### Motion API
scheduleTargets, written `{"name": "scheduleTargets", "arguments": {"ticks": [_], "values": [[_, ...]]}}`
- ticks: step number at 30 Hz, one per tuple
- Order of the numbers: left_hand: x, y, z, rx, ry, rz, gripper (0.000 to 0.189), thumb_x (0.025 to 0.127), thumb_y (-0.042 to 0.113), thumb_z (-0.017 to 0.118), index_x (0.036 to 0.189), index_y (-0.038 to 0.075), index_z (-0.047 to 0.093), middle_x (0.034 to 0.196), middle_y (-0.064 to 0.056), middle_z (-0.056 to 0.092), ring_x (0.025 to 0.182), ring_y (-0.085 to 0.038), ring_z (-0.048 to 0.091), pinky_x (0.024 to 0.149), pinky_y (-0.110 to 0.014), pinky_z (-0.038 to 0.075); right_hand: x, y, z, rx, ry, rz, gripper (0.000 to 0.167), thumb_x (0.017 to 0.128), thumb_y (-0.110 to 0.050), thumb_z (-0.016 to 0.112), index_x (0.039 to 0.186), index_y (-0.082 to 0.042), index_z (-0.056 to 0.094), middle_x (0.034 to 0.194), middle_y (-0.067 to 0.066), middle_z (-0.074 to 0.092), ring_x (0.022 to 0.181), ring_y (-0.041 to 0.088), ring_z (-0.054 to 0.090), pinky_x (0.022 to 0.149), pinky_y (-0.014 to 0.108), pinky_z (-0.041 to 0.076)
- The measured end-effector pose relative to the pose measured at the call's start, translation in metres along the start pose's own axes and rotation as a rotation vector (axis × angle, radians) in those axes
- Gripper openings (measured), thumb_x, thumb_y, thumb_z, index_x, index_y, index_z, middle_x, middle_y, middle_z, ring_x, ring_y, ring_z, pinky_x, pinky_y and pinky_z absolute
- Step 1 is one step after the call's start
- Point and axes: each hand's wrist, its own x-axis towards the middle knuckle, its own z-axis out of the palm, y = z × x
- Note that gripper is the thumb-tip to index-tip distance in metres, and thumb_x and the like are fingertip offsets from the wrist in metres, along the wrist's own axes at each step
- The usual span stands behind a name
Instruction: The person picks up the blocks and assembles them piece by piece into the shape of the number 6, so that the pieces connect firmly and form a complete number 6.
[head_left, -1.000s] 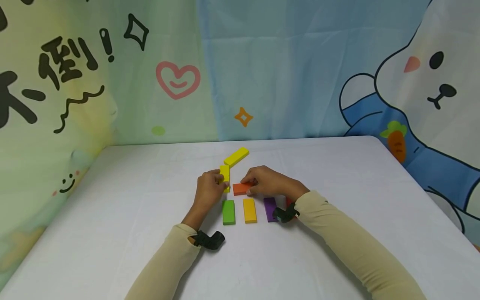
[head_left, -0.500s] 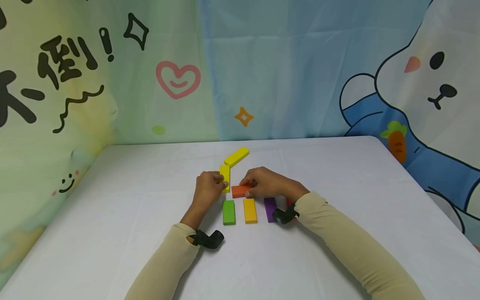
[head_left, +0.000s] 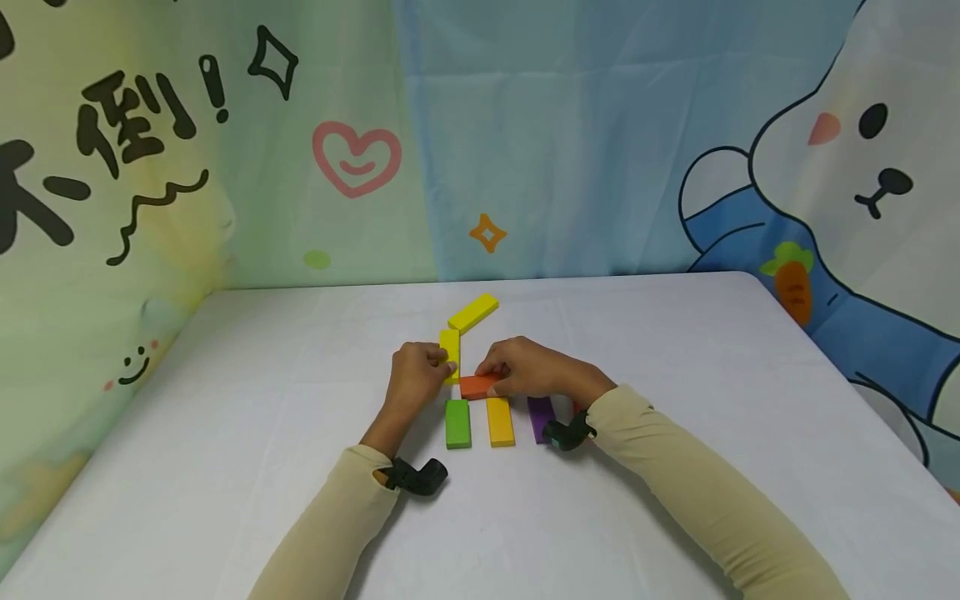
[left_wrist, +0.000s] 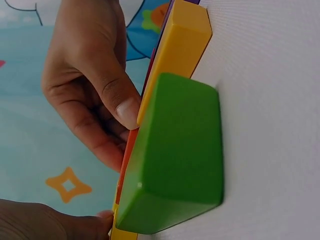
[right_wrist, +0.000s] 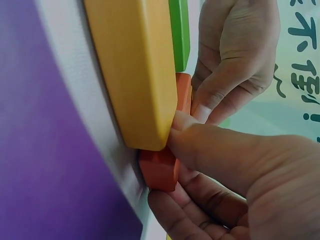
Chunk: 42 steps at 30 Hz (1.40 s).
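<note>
My left hand point(head_left: 420, 375) pinches a yellow block point(head_left: 450, 340) lying lengthwise on the white table. An orange-red block point(head_left: 475, 387) lies crosswise, its left end right at the yellow block's near end. Its right end is pinched by my right hand point(head_left: 534, 367), thumb on the near side and fingers on the far side, as the right wrist view shows of the orange-red block point(right_wrist: 160, 170). Just in front, a green block point(head_left: 457, 425) and an amber block point(head_left: 500, 422) lie side by side with a gap between. The second yellow block point(head_left: 473, 312) slants away behind the first.
A purple block point(head_left: 539, 419) lies right of the amber one, partly behind the right wrist's camera point(head_left: 568, 431). A sliver of a red block point(head_left: 576, 407) shows beside that wrist. A printed curtain point(head_left: 570, 150) hangs along the table's far edge.
My right hand has slid the orange-red block slightly left and nearer, up to the yellow block's near end. My left hand stays on the yellow block, almost unmoved.
</note>
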Motion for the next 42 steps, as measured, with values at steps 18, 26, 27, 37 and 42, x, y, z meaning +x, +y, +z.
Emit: {"name": "scheduleTargets", "arguments": {"ticks": [18,26,27,37,42], "values": [[0.0,0.0,0.0,0.002,0.013,0.032,0.027,0.087,0.009,0.073,0.109,-0.007,0.071,0.12,-0.016,0.065,0.117,-0.029,0.057,0.085,-0.036,0.054,0.001,0.002,0.001,-0.015,-0.004,0.021,0.034,0.089,-0.012,0.072,0.122,-0.007,0.068,0.109,-0.001,0.063,0.095,0.013,0.055,0.088,0.028,0.048],[0.0,-0.002,0.0,0.011,0.01,0.03,0.027,0.087,0.009,0.073,0.109,-0.006,0.071,0.12,-0.016,0.065,0.117,-0.029,0.057,0.085,-0.035,0.054,-0.002,0.004,0.001,0.02,0.004,0.022,0.035,0.09,-0.016,0.071,0.123,-0.004,0.067,0.113,0.002,0.064,0.098,0.014,0.058,0.092,0.031,0.049],[0.001,-0.002,0.0,0.011,0.012,0.032,0.027,0.087,0.009,0.073,0.109,-0.006,0.071,0.12,-0.016,0.065,0.117,-0.029,0.057,0.085,-0.035,0.054,-0.003,0.005,0.001,0.025,0.008,0.019,0.035,0.09,-0.016,0.071,0.123,-0.004,0.067,0.113,0.002,0.064,0.099,0.014,0.059,0.092,0.031,0.049],[-0.002,-0.001,0.002,-0.009,0.002,0.019,0.027,0.088,0.008,0.072,0.11,-0.007,0.071,0.121,-0.016,0.064,0.115,-0.029,0.057,0.081,-0.033,0.055,-0.021,0.011,-0.007,0.047,0.085,0.047,0.034,0.091,-0.015,0.069,0.123,-0.005,0.067,0.118,0.005,0.064,0.103,0.018,0.061,0.09,0.033,0.051],[-0.002,0.0,0.001,0.002,0.006,0.026,0.027,0.088,0.008,0.072,0.111,-0.006,0.07,0.12,-0.016,0.065,0.115,-0.028,0.057,0.083,-0.033,0.055,-0.031,0.014,-0.013,0.036,0.12,0.067,0.036,0.092,-0.017,0.069,0.125,-0.005,0.066,0.118,0.006,0.064,0.103,0.019,0.06,0.091,0.035,0.051]]}}
